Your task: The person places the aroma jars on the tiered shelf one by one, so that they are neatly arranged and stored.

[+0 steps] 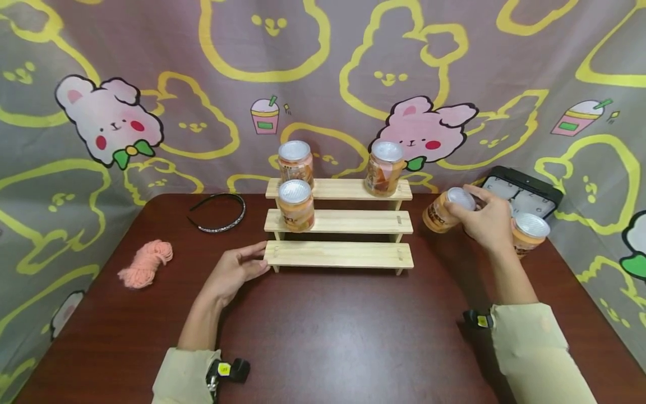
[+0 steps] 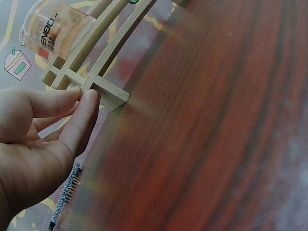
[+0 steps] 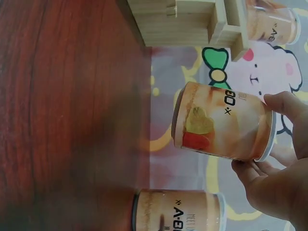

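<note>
Head: right hand (image 1: pixel 487 219) grips a jar (image 1: pixel 438 216) near its top, right of the wooden shelf (image 1: pixel 338 254). Jar's long axis tilts, top toward that hand. Left hand (image 1: pixel 234 272) lies farther off, across the shelf.

Left wrist: left hand pinches shelf end.

Right wrist: jar base appears lifted off tabletop (image 3: pixel 72 115).

Orange-and-cream jars (image 3: pixel 221 122) bear dark lettering and silvery lids (image 1: pixel 295 192). The rack (image 1: pixel 338 254) is pale yellow, the tabletop (image 1: pixel 343 325) dark-grained reddish brown. The yarn (image 1: pixel 146 264) is peach, the headband (image 1: pixel 222 229) apparently black with silver glitter. Yellow outlines and pink rabbits (image 1: pixel 113 124) pattern the greyish cloth (image 1: pixel 166 33).
</note>
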Demonstrator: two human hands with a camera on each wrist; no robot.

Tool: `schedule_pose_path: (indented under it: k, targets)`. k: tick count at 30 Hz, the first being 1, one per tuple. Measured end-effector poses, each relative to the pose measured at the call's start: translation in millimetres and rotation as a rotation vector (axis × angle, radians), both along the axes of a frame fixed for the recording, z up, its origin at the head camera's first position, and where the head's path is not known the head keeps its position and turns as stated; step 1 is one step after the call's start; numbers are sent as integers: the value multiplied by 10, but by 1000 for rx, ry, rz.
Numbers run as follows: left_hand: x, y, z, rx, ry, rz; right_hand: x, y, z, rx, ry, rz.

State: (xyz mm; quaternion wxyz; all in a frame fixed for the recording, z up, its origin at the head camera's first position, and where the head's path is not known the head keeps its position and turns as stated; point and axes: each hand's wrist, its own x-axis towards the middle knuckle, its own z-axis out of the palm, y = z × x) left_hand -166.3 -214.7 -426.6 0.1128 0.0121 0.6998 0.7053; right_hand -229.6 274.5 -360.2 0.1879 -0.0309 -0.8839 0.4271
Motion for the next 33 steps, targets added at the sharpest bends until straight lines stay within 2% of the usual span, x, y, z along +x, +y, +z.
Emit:
schedule_pose_path:
  k: [3, 12, 21, 28, 33]
  targets:
    - [-2, 5, 5, -3, -4, -2, 26, -19, 48, 11, -3, -14]
    - [11, 6, 3, -15, 3, -6, 89, -68, 128, -57, 19, 7]
    - [6, -4, -17, 16, 3, -4, 148, -173, 219, -14, 48, 21]
    - [11, 2, -22, 20, 6, -9, 188, -229, 283, -54, 76, 51]
    - [0, -10, -25, 8, 19, -13, 222, -290, 337, -43, 95, 73]
